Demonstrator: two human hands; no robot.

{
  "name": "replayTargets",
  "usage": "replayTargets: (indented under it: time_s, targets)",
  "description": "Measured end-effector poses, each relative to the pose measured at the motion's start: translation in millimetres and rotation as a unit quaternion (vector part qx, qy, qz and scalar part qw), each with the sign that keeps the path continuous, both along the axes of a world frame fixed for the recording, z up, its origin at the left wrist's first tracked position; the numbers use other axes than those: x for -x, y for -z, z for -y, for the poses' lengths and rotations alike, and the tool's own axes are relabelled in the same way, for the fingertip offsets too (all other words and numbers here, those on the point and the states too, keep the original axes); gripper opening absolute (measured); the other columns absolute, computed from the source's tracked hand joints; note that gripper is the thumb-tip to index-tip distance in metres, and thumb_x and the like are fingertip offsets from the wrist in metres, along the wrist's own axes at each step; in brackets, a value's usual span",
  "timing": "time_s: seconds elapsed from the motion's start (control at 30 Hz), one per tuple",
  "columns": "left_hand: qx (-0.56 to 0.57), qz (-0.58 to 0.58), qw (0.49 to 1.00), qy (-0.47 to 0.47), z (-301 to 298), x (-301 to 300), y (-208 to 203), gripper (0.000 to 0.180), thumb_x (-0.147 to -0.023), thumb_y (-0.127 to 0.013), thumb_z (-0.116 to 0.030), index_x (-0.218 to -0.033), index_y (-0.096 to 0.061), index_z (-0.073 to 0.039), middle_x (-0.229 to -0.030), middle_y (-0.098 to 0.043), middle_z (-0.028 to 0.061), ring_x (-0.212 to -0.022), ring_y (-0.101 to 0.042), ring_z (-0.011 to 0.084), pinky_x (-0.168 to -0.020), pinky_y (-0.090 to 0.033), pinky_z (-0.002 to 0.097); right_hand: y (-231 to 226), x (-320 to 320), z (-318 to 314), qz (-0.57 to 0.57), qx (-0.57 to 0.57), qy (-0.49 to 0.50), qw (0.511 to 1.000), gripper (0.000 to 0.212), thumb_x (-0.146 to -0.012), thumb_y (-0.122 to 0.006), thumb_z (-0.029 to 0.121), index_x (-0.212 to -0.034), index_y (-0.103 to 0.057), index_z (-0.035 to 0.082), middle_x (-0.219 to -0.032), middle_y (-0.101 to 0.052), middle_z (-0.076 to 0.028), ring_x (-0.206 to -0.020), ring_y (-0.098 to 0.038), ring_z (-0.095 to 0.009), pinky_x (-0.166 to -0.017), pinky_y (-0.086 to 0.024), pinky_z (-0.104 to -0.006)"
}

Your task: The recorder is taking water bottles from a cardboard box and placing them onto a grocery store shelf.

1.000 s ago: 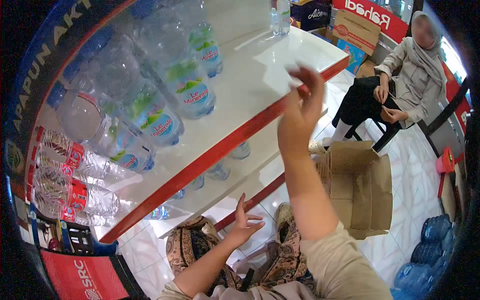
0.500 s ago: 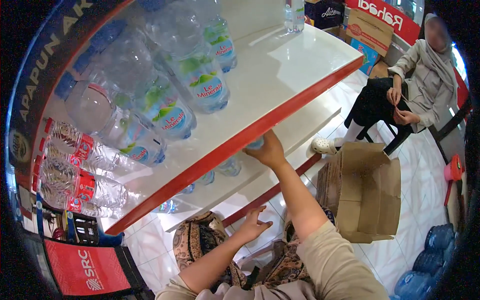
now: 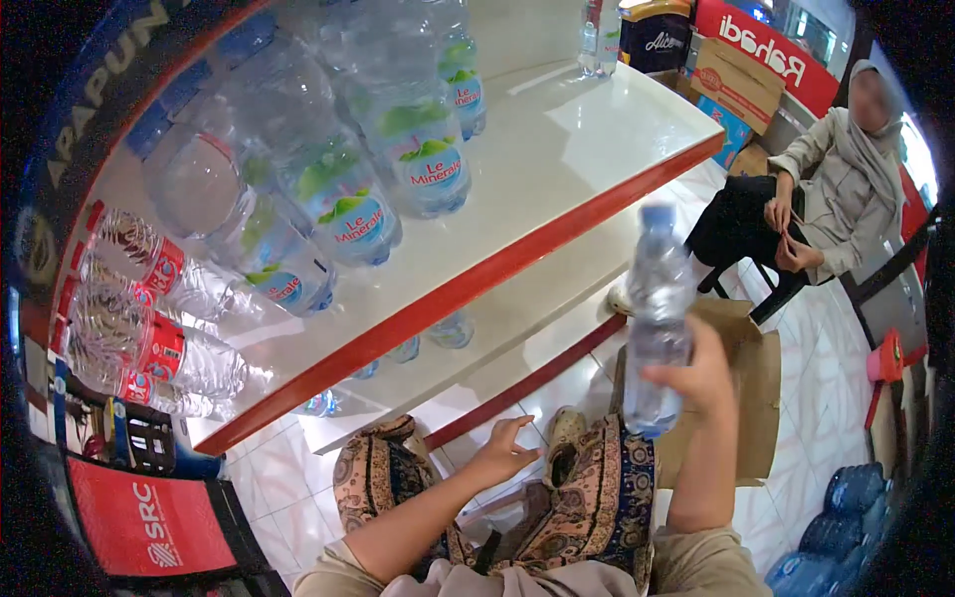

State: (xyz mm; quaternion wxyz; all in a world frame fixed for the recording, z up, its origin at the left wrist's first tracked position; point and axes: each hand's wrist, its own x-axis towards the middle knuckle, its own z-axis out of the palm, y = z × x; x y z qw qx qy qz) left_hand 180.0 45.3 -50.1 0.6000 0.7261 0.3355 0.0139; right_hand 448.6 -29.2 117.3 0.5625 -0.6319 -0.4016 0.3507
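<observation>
My right hand (image 3: 704, 370) is wrapped round a clear plastic water bottle (image 3: 657, 318) with a blue cap, held upright in the air and slightly blurred. The bottle hides part of an open cardboard box (image 3: 751, 398) on the floor behind it. My left hand (image 3: 505, 454) hovers over my lap with fingers apart and nothing in them. In front of me, the white shelf (image 3: 557, 149) with a red edge carries several large water bottles (image 3: 428, 164) and, at its left end, several red-labelled bottles (image 3: 169, 343). More bottles (image 3: 450, 330) show on the lower shelf beneath.
At the right a person (image 3: 831, 189) sits on a dark chair. Blue water jugs (image 3: 836, 517) stand on the tiled floor at lower right. A red panel (image 3: 149, 517) is at lower left. Cardboard boxes (image 3: 736, 85) are stacked past the shelf's far end.
My right hand has come out from beneath the shelf edge and swung right, bringing the water bottle in front of the cardboard box. My left hand stays nearly in place.
</observation>
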Motion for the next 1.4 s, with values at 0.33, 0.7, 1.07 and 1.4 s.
replayTargets:
  time_s: [0.33,0.7,1.07,1.4]
  targets:
    - [-0.089,0.071,0.993,0.014,-3.0,-2.1,7.5,0.056,-0.077,-0.065,-0.019,-0.128,-0.043,-0.019,-0.109,-0.041,0.017,-0.097,-0.047,0.0265,-0.078,-0.049,0.0299,-106.0,29.4,-113.7,0.199,-0.194,0.147,0.949,0.054,-0.06,-0.078,0.02,-0.106,-0.056,0.001,-0.091,-0.064,-0.007,-0.082,-0.06,-0.015,-0.077,-0.046,-0.0287]
    - [-0.081,0.087,0.993,0.023,-8.2,5.7,-10.0,0.052,-0.079,-0.062,-0.013,-0.128,-0.045,-0.02,-0.109,-0.042,0.0162,-0.101,-0.047,0.0272,-0.082,-0.049,0.0312,-96.9,30.5,-204.6,0.349,-0.232,0.255,0.871,0.066,-0.061,-0.078,0.042,-0.101,-0.053,-0.005,-0.091,-0.061,-0.016,-0.079,-0.061,-0.024,-0.071,-0.048,-0.0345]
    - [-0.06,0.075,0.995,0.009,-6.7,8.5,-9.9,0.052,-0.079,-0.063,-0.017,-0.128,-0.044,-0.02,-0.115,-0.041,0.0168,-0.104,-0.047,0.0261,-0.083,-0.048,0.0302,-82.5,20.0,-223.8,0.404,-0.248,0.131,0.871,0.066,-0.072,-0.073,0.028,-0.121,-0.04,-0.001,-0.106,-0.054,-0.022,-0.102,-0.053,-0.032,-0.084,-0.043,-0.039]
    - [-0.08,0.085,0.993,0.027,-4.4,6.1,-8.8,0.054,-0.079,-0.063,-0.019,-0.129,-0.043,-0.017,-0.117,-0.042,0.0168,-0.106,-0.045,0.027,-0.082,-0.048,0.0306,-79.6,13.3,-216.8,0.285,-0.081,-0.002,0.955,0.071,-0.078,-0.067,0.017,-0.132,-0.026,-0.002,-0.123,-0.048,-0.02,-0.114,-0.049,-0.031,-0.089,-0.044,-0.0349]
